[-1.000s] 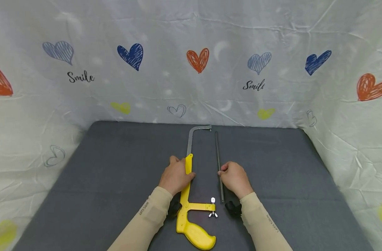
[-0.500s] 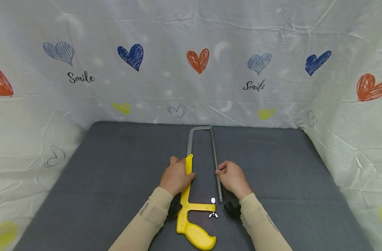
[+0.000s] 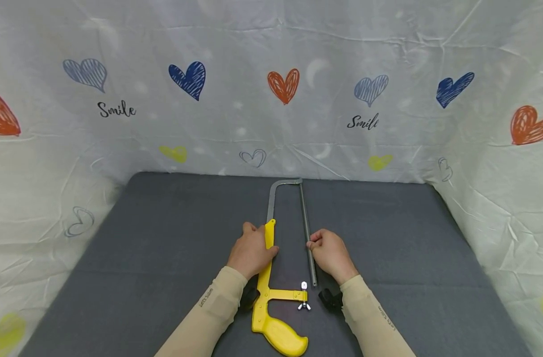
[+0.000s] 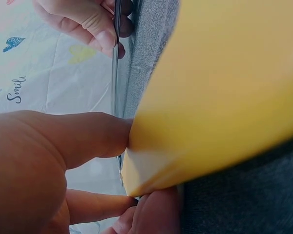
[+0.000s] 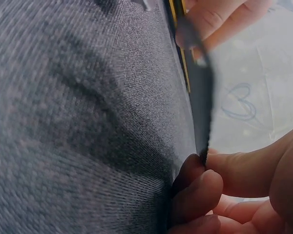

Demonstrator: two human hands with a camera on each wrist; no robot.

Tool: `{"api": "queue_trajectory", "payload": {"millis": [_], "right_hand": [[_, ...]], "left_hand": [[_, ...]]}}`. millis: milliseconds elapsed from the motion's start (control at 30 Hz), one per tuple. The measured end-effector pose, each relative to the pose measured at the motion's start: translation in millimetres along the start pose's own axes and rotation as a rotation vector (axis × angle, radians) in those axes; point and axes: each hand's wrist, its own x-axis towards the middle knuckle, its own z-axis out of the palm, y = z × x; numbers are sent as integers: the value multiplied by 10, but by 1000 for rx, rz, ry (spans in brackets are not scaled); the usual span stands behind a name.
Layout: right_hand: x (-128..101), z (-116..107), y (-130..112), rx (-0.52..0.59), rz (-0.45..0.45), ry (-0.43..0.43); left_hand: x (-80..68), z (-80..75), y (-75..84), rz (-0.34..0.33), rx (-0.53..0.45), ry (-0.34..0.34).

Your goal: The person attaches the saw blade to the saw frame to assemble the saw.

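Observation:
A hacksaw frame (image 3: 263,282) with a yellow body and handle and a grey metal front bow lies on the table, handle toward me. My left hand (image 3: 252,251) grips its yellow spine, thumb on the inner side. In the left wrist view the yellow body (image 4: 210,97) fills the right side. My right hand (image 3: 332,253) pinches a thin grey saw blade (image 3: 304,213) between thumb and fingers. The blade's far end meets the tip of the bow; its near end lies beside the wing nut (image 3: 304,306) on the frame's rear arm. In the right wrist view the toothed edge of the blade (image 5: 202,97) shows.
The table (image 3: 186,223) has a dark grey cloth top. A white curtain (image 3: 235,114) printed with hearts and lettering hangs behind it and along both sides. Dark wrist cameras (image 3: 331,298) sit under the wrists.
The right hand has shifted the blade slightly left, so its far end, earlier apart from the bow, now meets the bow's tip. The left hand keeps its grip on the frame.

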Motion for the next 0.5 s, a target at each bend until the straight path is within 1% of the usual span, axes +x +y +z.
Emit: {"api": "queue_trajectory", "payload": {"millis": [233, 500], "right_hand": [[-17, 10, -2, -8, -19, 3], [-14, 15, -10, -6, 0, -11]], "left_hand": [[9, 23, -35, 22, 1, 4], [14, 26, -33, 9, 11, -3]]}}
